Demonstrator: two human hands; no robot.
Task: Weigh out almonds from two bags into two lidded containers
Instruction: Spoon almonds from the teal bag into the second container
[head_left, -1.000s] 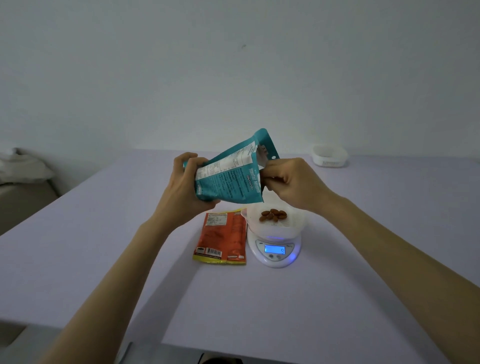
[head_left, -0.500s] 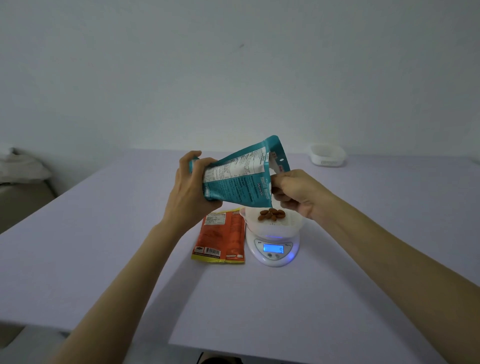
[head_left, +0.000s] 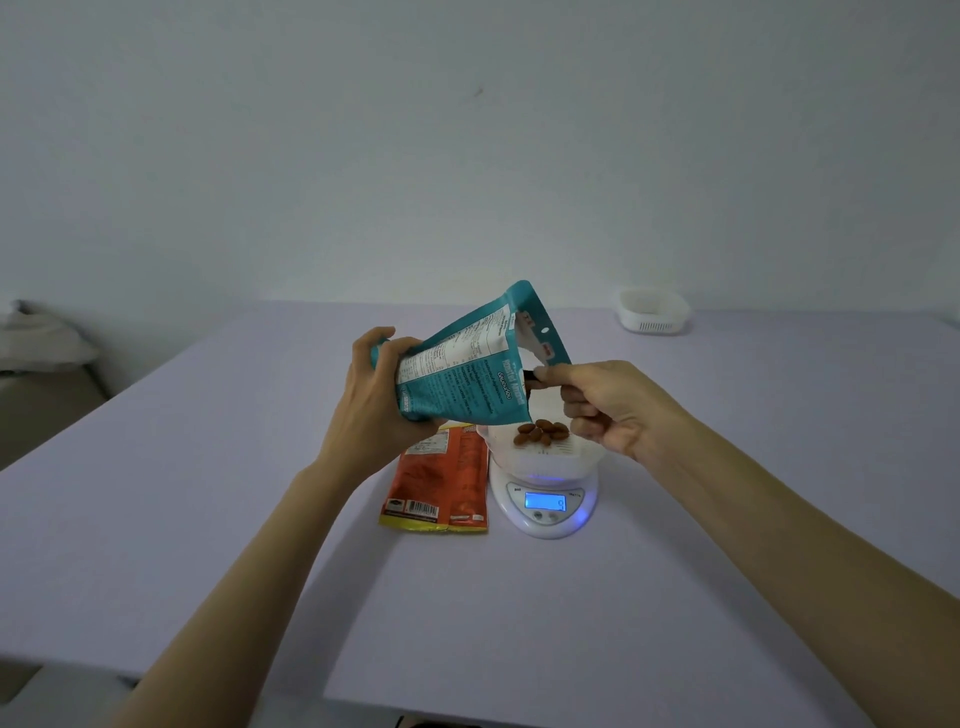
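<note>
The left hand grips the tilted teal bag, the right hand pinches its mouth; steeper tipping could overshoot the container.

Nothing reads with certainty. The teal bag carries a white panel of fine table-like print, too small to make out. Beside it, white lettering runs sideways: a bold title, blurred, and a line in what looks like Thai script. Small red marks near its mouth are unreadable. The orange bag lying on the bench has a barcode at its near end, digits too small to tell. The scale has a lit blue display with a dark figure at its right end, perhaps a 0
</note>
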